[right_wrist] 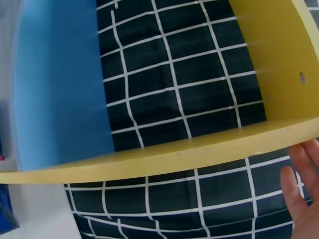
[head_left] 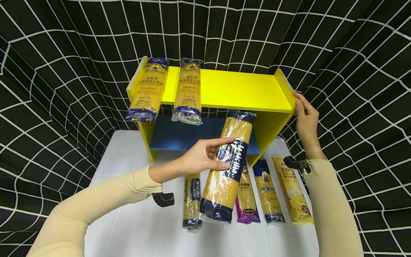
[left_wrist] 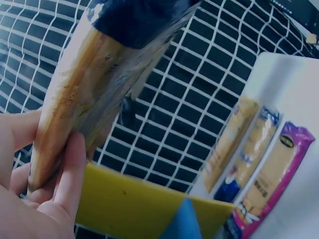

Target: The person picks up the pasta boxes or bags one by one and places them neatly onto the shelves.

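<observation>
My left hand (head_left: 205, 155) grips a pack of spaghetti (head_left: 229, 160) with a dark blue label, thumb on its front. The pack is tilted in front of the shelf, above the table. In the left wrist view the fingers hold the spaghetti pack (left_wrist: 94, 84) around one end. My right hand (head_left: 306, 119) touches the right side panel of the yellow shelf (head_left: 239, 87) near its upper front corner. From the right wrist view, the right hand's fingertips (right_wrist: 301, 159) rest against the outer face of that panel. Two spaghetti packs (head_left: 149, 87) (head_left: 188, 89) lie on the yellow top board at the left.
On the white table (head_left: 138, 228) lie a matching spaghetti pack (head_left: 192, 200), a purple-ended pack (head_left: 247, 200), a blue-ended pack (head_left: 269, 194) and a yellow noodle pack (head_left: 293, 191). A blue lower board (head_left: 179, 134) spans the shelf. Black curtain with white grid surrounds everything.
</observation>
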`<state>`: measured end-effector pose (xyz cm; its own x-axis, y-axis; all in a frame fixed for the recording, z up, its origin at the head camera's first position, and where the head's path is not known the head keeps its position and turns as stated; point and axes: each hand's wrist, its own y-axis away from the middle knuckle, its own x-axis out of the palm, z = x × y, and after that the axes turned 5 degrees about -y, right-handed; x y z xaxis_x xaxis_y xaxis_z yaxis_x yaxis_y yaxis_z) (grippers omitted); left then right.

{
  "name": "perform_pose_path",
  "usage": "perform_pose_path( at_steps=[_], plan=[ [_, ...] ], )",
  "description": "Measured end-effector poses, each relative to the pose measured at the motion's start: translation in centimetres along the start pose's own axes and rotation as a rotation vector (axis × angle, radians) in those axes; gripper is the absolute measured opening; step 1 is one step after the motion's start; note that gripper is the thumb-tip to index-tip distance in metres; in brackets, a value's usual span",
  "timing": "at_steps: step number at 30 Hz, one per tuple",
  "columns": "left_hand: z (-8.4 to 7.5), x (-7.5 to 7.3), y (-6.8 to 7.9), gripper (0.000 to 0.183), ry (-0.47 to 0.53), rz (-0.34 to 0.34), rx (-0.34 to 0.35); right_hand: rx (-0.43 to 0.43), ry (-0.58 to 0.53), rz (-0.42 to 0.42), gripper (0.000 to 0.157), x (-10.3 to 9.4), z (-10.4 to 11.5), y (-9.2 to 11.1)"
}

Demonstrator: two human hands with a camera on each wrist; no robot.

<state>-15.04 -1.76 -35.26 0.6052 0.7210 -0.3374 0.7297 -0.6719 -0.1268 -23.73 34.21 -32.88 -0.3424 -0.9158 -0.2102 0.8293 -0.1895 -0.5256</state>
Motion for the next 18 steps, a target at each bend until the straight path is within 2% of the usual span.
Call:
perform_pose_path(
  at_steps=[9,12,18],
  plan=[
    [-4.0,0.1,-1.0,0.074,0.029,-0.029,0.026,-0.009,0.001,-0.002,0.035,0.0,0.0,0.2],
    [-5.4,-0.1,-1.7,0.074,0.077,-0.031,0.03,-0.014,-0.005,-0.007,0.035,0.0,-0.1,0.1],
    [-7.9,-0.7,-3.2,0.073,0.165,-0.054,-0.016,-0.014,-0.014,-0.01,0.036,0.0,-0.2,0.1]
  ],
)
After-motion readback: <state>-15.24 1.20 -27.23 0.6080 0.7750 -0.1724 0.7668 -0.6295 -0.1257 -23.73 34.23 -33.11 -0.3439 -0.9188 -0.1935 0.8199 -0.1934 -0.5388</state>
